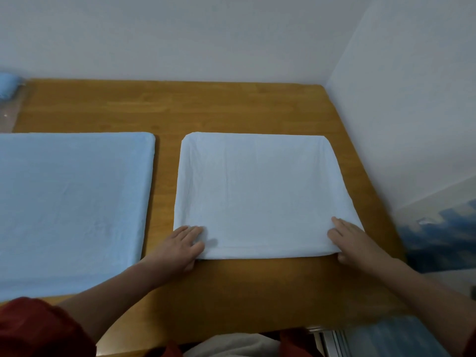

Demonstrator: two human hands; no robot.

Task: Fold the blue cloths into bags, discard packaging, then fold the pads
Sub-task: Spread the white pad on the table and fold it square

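A white pad [260, 191], folded into a rough square, lies flat on the wooden table [231, 106] right of centre. My left hand [181, 244] holds its near left corner, fingers on top and thumb at the edge. At the near right corner my right hand [353, 240] pinches the pad, fingers lying on top and the thumb tucked under the edge. A larger light blue pad [69, 207] is spread flat on the left of the table, apart from the white one.
At the far left edge sit a small blue bundle [7, 85] and clear plastic packaging [10, 112]. White walls close the table's back and right sides. A blue patterned surface [438, 240] lies beyond the right edge. Bare wood shows behind both pads.
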